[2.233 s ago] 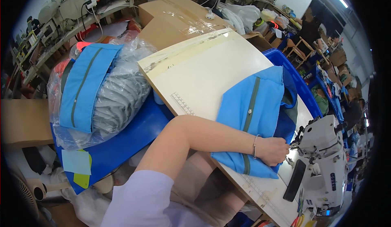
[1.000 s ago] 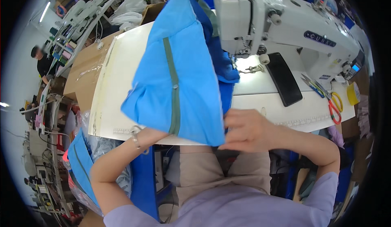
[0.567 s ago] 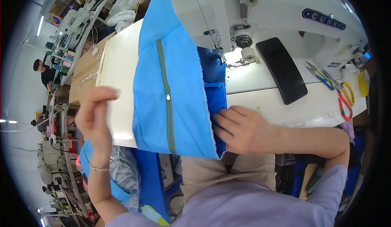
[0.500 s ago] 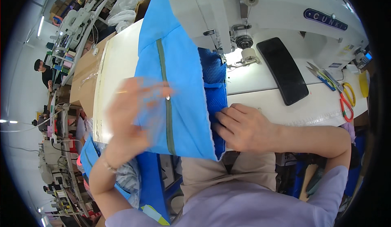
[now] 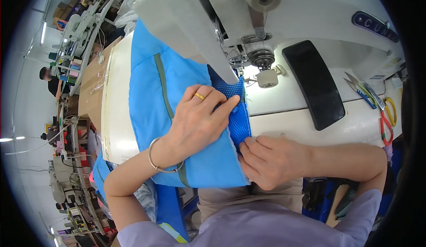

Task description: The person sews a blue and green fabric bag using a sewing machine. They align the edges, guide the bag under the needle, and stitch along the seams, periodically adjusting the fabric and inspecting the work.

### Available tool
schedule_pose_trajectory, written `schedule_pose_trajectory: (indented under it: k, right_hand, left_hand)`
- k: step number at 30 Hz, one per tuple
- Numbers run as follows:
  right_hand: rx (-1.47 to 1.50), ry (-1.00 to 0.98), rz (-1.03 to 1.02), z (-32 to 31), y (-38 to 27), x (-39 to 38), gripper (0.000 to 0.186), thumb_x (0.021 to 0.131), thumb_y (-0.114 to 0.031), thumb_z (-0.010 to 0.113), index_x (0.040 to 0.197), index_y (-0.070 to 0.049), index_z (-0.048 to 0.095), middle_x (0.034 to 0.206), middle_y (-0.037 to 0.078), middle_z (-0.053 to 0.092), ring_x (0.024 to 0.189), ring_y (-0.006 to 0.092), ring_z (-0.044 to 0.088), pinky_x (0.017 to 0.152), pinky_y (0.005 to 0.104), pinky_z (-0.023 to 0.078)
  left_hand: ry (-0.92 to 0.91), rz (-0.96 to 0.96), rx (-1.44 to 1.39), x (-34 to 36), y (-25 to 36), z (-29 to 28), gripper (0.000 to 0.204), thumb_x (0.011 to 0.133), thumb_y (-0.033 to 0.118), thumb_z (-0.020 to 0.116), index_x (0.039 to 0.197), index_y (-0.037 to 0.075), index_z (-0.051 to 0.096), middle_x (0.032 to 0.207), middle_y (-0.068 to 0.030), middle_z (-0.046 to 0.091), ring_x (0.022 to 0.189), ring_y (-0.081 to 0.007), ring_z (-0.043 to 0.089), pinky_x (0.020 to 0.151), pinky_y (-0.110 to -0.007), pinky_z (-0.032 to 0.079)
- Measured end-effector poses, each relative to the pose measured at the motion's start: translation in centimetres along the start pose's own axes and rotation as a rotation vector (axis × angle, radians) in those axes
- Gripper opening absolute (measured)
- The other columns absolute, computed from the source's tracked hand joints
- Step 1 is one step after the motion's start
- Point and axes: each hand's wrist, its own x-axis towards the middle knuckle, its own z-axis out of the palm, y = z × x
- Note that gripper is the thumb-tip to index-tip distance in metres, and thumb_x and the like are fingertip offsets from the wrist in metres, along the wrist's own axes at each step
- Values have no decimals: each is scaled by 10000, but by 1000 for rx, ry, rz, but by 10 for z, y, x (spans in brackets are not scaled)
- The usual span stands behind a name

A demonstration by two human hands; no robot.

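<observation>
A light blue fabric piece (image 5: 146,92) with a green zipper strip lies under the white sewing machine (image 5: 310,12); dark blue mesh (image 5: 239,123) shows along its right edge beside the needle area. My left hand (image 5: 197,123), wearing a gold ring and silver bangle, rests on the light blue piece, fingers bent and closed on its edge over the mesh just below the presser foot. My right hand (image 5: 268,160) grips the lower right edge of the fabric near the table's front, its fingertips partly hidden.
A black phone (image 5: 313,87), scissors (image 5: 384,127) and snips (image 5: 361,94) lie right of the needle. Cardboard (image 5: 93,92) adjoins the white table (image 5: 115,131). A bagged blue bundle (image 5: 144,198) sits below left. A co-worker (image 5: 51,80) is at the far left.
My left hand has swung rightward onto the fabric edge near the needle. My right hand has shifted slightly toward me with the edge. The machine fills more of the view than earlier.
</observation>
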Motion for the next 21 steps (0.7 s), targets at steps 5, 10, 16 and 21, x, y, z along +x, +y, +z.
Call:
schedule_pose_trajectory:
  k: [5,10,16,21]
  right_hand:
    - [-1,-30,11,-5,-1,1,284,689,-204,638,781,61,683,790,171,691,741,255,627,654,309,485]
    - [-11,-41,17,-3,-2,-2,318,742,-225,627,823,72,704,867,219,723,809,298,671,697,332,516]
    - [-81,-144,-3,-12,-6,-2,396,771,-240,615,931,102,736,956,262,740,907,353,703,766,355,551]
    - [-66,-141,-10,-11,-8,-3,407,777,-241,617,946,108,737,978,265,741,924,358,704,778,361,554]
  left_hand:
    - [8,136,148,5,5,6,371,726,35,744,1095,-9,739,886,-65,617,908,-249,624,872,-423,511]
    - [-130,181,157,12,2,-4,352,749,48,713,1095,-14,730,883,-81,602,869,-241,624,854,-408,541]
    - [-394,-65,715,18,60,-49,387,781,123,686,1149,7,716,937,-90,593,688,-220,590,638,-363,543]
    - [-682,-56,57,7,22,-76,133,860,84,688,965,24,745,618,-103,560,564,-268,600,547,-346,513]
